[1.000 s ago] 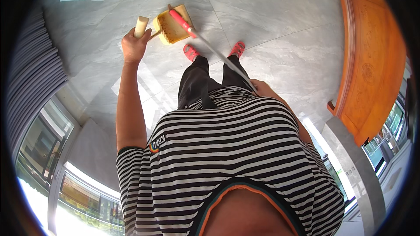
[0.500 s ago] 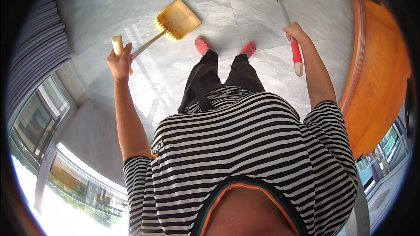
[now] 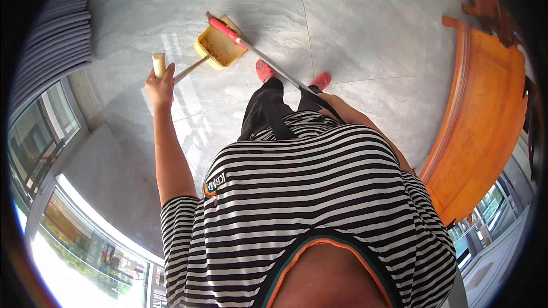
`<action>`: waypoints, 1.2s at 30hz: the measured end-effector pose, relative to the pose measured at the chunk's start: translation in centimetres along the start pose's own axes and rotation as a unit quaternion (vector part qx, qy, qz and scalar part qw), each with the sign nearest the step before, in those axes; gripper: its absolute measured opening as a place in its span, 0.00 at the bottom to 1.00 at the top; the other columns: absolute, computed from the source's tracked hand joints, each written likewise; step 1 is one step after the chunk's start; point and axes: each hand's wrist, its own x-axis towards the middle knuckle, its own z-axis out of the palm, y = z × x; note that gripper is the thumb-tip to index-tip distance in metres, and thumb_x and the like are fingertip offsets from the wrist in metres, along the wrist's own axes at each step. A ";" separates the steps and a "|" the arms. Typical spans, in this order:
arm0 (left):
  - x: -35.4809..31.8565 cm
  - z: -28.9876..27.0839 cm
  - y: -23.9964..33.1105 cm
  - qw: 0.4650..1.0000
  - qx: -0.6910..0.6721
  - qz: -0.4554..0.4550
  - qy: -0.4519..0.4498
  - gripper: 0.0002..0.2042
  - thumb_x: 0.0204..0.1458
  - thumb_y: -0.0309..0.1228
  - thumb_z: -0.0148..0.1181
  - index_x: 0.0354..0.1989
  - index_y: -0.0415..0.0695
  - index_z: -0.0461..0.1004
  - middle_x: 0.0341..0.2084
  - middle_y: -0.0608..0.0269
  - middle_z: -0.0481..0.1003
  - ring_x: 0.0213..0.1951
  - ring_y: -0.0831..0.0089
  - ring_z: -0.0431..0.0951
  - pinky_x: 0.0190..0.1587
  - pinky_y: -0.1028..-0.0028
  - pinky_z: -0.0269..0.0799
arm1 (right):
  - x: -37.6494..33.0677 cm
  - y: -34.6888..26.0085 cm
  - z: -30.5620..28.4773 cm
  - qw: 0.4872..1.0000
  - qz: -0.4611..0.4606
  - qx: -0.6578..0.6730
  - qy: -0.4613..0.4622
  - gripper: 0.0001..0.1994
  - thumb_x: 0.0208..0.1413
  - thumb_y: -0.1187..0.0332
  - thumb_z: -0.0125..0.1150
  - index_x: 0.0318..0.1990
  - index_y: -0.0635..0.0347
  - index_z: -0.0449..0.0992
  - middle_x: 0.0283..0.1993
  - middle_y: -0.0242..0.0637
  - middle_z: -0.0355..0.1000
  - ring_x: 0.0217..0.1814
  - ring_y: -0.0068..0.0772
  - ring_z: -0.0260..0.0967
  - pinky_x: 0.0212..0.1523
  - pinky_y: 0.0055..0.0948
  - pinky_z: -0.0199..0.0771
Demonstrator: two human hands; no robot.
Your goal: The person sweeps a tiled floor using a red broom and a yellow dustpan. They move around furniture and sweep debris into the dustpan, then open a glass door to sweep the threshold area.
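Observation:
At the left, my left hand is closed around the pale upright grip of a long-handled dustpan. Its yellow pan rests on the floor ahead of my feet, with dark specks of debris inside. My right hand is drawn in before my waist, closed on the grey shaft of a broom; the fingers are partly hidden. The broom slants up to the left, and its red far section crosses above the pan. Its head shows only edge-on as a narrow brownish tip, so bristles cannot be made out.
I stand on a grey marbled tile floor in red shoes. An orange-brown carved wooden furniture panel curves along the right. Grey-blue pleated curtains hang at the left, above a glazed window.
My right hand has swung inward from the right to my waist, bringing the broom's far end leftward over the dustpan. The dustpan has shifted slightly left and nearer to me, still in my left hand.

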 end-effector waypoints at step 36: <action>-3.6 9.2 17.6 0.905 -0.225 -0.114 0.341 0.10 0.46 0.25 0.61 0.24 0.43 0.63 0.09 0.72 0.57 0.10 0.83 0.58 0.14 0.80 0.58 | 16.1 -0.4 -54.8 0.920 0.190 0.192 0.285 0.09 0.42 0.78 0.54 0.15 0.63 0.64 0.12 0.37 0.63 0.11 0.30 0.62 0.11 0.27 0.64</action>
